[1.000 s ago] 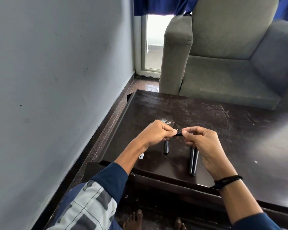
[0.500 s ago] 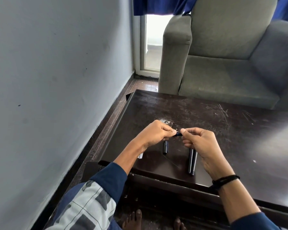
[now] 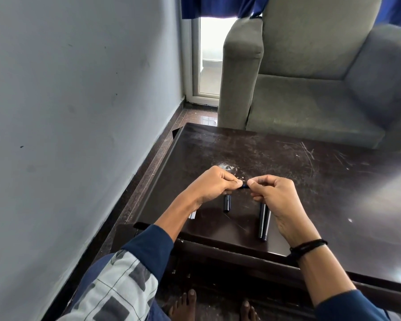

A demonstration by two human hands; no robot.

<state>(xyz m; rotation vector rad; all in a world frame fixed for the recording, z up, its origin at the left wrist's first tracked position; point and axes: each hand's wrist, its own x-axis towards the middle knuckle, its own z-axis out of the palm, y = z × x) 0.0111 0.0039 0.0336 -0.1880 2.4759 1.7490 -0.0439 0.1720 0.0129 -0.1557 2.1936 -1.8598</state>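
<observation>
Both my hands meet above the dark wooden table point(image 3: 333, 181). My left hand point(image 3: 212, 185) and my right hand point(image 3: 275, 198) each pinch one end of a small dark pen part point(image 3: 245, 186); only a short bit shows between the fingertips. On the table below lie a short black cap point(image 3: 227, 203), two long black pen barrels point(image 3: 263, 224) side by side under my right hand, and silver pieces point(image 3: 192, 215) half hidden by my left wrist.
A grey wall point(image 3: 79, 112) runs along the left. A grey armchair point(image 3: 310, 77) stands behind the table. My bare feet point(image 3: 188, 304) are on the floor under the table's near edge. A black band is on my right wrist.
Both hands keep their pinch on the small part and have barely shifted; the gap between the fingertips looks slightly wider. The pieces on the table have not moved.
</observation>
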